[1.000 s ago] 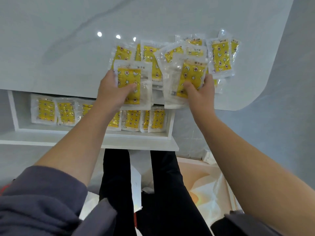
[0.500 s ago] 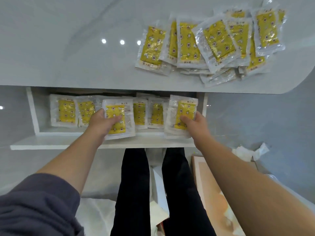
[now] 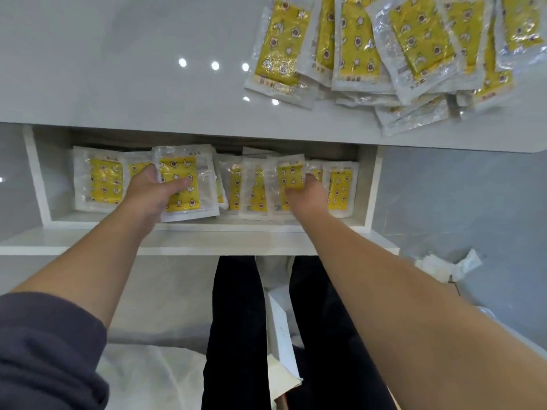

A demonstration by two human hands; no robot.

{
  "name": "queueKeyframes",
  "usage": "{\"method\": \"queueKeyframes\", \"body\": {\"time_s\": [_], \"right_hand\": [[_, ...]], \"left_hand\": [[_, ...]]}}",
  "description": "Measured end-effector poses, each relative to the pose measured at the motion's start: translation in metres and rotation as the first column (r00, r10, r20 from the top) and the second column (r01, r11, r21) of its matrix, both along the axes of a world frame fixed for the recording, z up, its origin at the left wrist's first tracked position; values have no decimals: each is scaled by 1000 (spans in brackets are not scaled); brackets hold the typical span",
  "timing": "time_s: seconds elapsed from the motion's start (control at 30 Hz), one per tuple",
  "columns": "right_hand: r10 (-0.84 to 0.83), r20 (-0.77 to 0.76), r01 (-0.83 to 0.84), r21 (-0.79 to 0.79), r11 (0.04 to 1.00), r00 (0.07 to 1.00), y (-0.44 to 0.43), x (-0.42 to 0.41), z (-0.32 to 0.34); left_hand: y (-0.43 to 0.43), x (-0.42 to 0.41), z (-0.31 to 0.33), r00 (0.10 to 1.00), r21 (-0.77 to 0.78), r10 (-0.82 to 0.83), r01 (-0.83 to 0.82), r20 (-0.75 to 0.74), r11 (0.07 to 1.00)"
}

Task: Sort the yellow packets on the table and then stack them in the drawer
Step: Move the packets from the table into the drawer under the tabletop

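The drawer (image 3: 35,173) stands pulled out beneath the front edge of the desk (image 3: 118,69), and both arms reach down into it. The left hand (image 3: 149,192) grips a yellow packet (image 3: 189,173) by its lower left part, thumb (image 3: 177,183) laid across the printed face and fingers curled behind, holding it flat and face up over the left-centre of the row of packets (image 3: 102,182) already lying there, probably so it lands square on its neighbours. The right hand (image 3: 309,199) pinches a second packet (image 3: 291,177) by its lower edge toward the right of the drawer, just beside the packet at the right wall; its fingers are mostly hidden under the wrapper. Whether either packet already rests on the ones below cannot be told. The packets in the drawer overlap like shingles, all the same way up, which suits a neat stack. On the desk above, at the right, a loose heap of packets (image 3: 414,39) is yet to be stored, fanned and overlapping, so the job looks well short of finished.
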State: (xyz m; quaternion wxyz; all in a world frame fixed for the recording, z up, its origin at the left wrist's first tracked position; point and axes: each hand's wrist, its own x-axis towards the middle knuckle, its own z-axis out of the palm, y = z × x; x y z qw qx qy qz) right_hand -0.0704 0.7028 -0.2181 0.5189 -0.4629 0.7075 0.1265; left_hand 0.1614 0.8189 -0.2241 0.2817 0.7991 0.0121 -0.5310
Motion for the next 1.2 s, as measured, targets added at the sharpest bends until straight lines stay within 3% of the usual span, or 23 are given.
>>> {"method": "queueKeyframes", "body": {"time_s": [0.23,0.4,0.47,0.53,0.57,0.6,0.67,0.73,0.83,1.0,1.2], "right_hand": [[-77,-160,46,-189,981,984,-21,-61,3],[68,-302,-97,-83,992,951,-33,-70,-5],[99,-341,-145,-112,983,935,-29,-63,-2],[111,-284,-180,-227,957,952,-23,-54,9],[124,-176,-163,-228,960,977,-20,-50,17],[100,-14,-101,-155,983,995,-17,-45,24],[-96,278,36,215,976,956,-11,-33,38],[-268,324,80,492,867,908,-3,-26,41],[-206,298,50,458,887,932,8,-19,31],[-199,207,126,321,939,958,14,2,17],[-213,290,127,288,949,933,27,61,11]], "left_hand": [[-14,-25,5,996,-64,-20,15,-81,998],[-25,-53,-1,991,-95,-33,21,-126,995],[-28,-64,2,988,-110,-26,9,-150,994],[-32,-75,13,977,-125,-14,-13,-213,992],[-33,-79,15,970,-120,-7,-23,-244,992],[-33,-81,16,959,-118,10,-46,-285,992],[-30,-83,23,937,-115,-10,-33,-351,993],[-27,-80,26,915,-124,-47,-3,-401,992],[-15,-69,23,926,-109,-80,42,-369,993],[6,-30,22,983,-32,-44,38,-178,999],[38,50,7,991,145,-47,28,123,989]]}}
